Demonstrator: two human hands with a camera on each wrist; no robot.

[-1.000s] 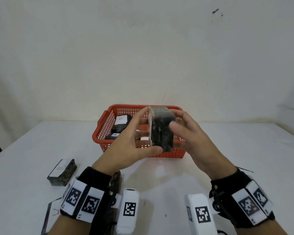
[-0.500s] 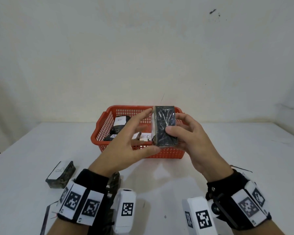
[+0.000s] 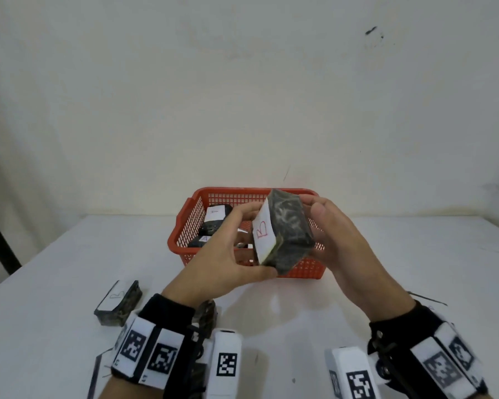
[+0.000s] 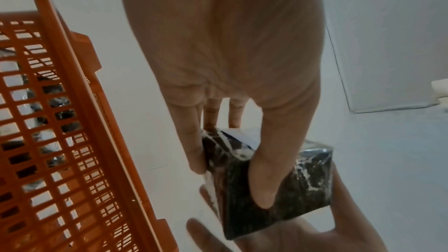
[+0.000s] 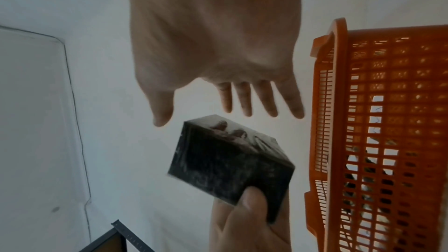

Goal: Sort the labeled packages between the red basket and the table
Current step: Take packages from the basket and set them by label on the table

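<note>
Head view shows the person holding a dark, marbled, film-wrapped block package (image 3: 290, 234) in the air in front of the red plastic mesh basket (image 3: 190, 226), above the white table (image 3: 415, 269). Its white paper label (image 3: 263, 234) faces the camera and carries a red hand-drawn letter B. The left hand (image 3: 222, 254) pinches the package, thumb under its near lower corner and fingers curled over the label side; the left wrist view confirms thumb and fingers clamped on opposite faces. The right hand (image 3: 337, 240) lies behind the package on its far side with fingers spread and straight; in the right wrist view they stand clear of the block, not gripping it.

Inside the basket lie dark packages with white labels, one label (image 3: 214, 214) appearing to read A. On the table at the left rests another dark wrapped package marked B (image 3: 118, 302), well apart from the basket.

Judged from this, the step in hand is reading the label to decide the destination. As the B package already lies on the table and A packages sit in the basket, the next move probably calls for carrying this block left and down, then setting it label-up near the other B, with the left hand's pinch alone bearing it
</note>
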